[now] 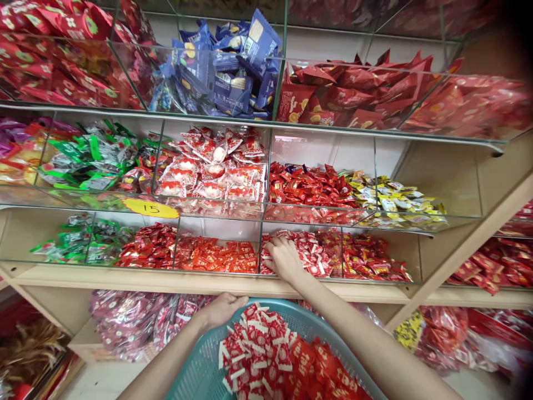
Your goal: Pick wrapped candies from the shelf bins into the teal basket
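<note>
A teal plastic basket (195, 355) is at the bottom centre, partly cut off by the frame. Inside it lie red-and-white wrapped candies (258, 350) on the left and orange-red wrapped candies (318, 372) on the right. My left hand (222, 310) is closed on the basket's far left rim. Over the low divider my right hand (287, 258) reaches into a bottom-row compartment of red-and-white candies (310, 253). Its fingers are bent and close together, with the tips down among the candies. What they hold, if anything, is hidden.
Clear dividers split the shelves into compartments of wrapped sweets, including blue packets (233, 83) and green-wrapped candies (95, 153). A yellow tag (150, 208) reads 15. The wooden shelf edge (166, 280) runs behind the basket. Bagged goods (125, 322) sit underneath.
</note>
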A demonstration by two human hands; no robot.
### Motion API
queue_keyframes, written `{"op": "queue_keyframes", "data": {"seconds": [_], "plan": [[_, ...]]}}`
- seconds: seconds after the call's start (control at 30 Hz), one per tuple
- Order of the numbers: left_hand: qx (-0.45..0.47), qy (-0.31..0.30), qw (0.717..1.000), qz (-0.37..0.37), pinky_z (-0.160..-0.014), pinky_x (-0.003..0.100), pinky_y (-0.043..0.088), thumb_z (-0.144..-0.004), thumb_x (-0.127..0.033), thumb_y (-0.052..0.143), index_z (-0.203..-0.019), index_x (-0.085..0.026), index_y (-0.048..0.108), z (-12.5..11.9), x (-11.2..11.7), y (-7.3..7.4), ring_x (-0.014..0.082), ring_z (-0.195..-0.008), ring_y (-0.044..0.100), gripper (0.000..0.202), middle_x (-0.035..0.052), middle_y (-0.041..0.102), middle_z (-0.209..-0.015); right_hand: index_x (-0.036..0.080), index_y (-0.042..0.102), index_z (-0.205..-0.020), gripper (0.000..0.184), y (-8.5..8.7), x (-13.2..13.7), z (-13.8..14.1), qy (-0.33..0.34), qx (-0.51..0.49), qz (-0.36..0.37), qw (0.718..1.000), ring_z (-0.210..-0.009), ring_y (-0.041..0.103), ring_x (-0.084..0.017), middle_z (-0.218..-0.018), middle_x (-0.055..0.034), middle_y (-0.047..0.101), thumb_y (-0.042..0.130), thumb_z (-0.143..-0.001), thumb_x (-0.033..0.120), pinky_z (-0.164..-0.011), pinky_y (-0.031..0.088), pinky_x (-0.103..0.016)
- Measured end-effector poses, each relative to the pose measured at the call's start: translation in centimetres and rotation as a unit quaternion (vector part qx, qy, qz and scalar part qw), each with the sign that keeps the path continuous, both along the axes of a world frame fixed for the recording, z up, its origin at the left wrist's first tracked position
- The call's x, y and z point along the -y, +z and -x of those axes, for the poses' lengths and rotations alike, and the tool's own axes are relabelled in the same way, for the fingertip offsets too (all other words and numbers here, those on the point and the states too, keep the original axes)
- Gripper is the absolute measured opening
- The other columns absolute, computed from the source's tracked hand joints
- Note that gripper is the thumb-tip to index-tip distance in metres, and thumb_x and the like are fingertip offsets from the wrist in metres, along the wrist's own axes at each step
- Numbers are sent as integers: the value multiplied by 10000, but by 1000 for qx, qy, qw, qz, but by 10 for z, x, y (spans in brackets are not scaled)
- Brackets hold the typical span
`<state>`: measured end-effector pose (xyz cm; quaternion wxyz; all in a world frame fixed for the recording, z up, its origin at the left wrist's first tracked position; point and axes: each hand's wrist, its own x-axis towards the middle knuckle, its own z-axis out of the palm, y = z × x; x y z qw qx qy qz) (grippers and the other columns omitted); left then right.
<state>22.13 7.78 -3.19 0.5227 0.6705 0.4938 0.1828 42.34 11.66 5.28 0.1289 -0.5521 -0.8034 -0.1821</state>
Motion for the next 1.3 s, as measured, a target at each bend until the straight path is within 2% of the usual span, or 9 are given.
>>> {"op": "queue_keyframes", "data": {"seconds": [0.23, 0.5, 0.7, 0.87, 0.97, 1.07, 1.17, 1.3], "plan": [[6, -3, 1000, 9, -572, 240, 305, -695, -682, 459, -635, -118, 638, 0, 0, 0, 115, -541, 365, 594, -23, 499, -536, 178, 599, -873, 145, 3, 1, 0, 9, 5, 2, 1000, -935, 473, -249, -942, -91, 599, 589, -768, 278, -734, 308, -345], [16, 13, 1000, 7, -555, 229, 273, -673, -673, 482, -543, -143, 593, -5, 6, 11, 98, -520, 302, 558, -52, 409, -485, 165, 620, -849, 133, 3, -2, 2, 15, 17, -9, 1000, -933, 465, -252, -925, -103, 606, 559, -785, 264, -748, 302, -355], [19, -4, 1000, 18, -556, 230, 288, -684, -678, 462, -618, -122, 630, -2, 2, 2, 103, -526, 327, 584, -33, 460, -516, 164, 630, -777, 223, 1, -3, -3, 11, 16, -46, 999, -909, 462, -239, -882, -97, 615, 431, -867, 208, -745, 280, -355], [10, -3, 1000, 15, -549, 233, 269, -672, -694, 455, -556, -139, 560, -1, 1, 0, 99, -521, 299, 576, -49, 393, -507, 178, 632, -813, 257, 9, 1, -12, -16, -52, -88, 995, -862, 463, -212, -893, -79, 618, 393, -897, 221, -736, 275, -334], [4, -1, 1000, 7, -534, 232, 231, -674, -692, 453, -508, -164, 456, -2, 1, 2, 88, -518, 237, 553, -66, 297, -507, 189, 637, -858, 256, 18, 18, -23, -3, -134, -115, 984, -828, 462, -191, -867, -59, 615, 395, -905, 260, -720, 291, -312], [0, 1, 1000, -1, -523, 233, 198, -667, -695, 458, -498, -184, 380, -2, 1, 2, 86, -530, 196, 544, -72, 236, -521, 192, 635, -867, 255, 23, 47, -37, 38, -212, -115, 970, -820, 473, -178, -867, -48, 612, 401, -905, 287, -726, 312, -301], [-9, 3, 1000, -4, -520, 234, 194, -651, -714, 456, -498, -182, 391, -2, 1, 3, 87, -528, 203, 557, -72, 240, -513, 195, 623, -826, 240, 19, 79, -46, 78, -255, -65, 962, -800, 489, -171, -844, -39, 610, 416, -900, 290, -733, 332, -301], [-23, 8, 1000, 1, -511, 234, 206, -644, -724, 457, -492, -163, 459, -3, 1, 4, 83, -497, 220, 581, -74, 274, -473, 201, 601, -743, 233, 4, 106, -44, 86, -264, 32, 960, -747, 495, -161, -761, -23, 596, 430, -892, 251, -708, 345, -296]]}}
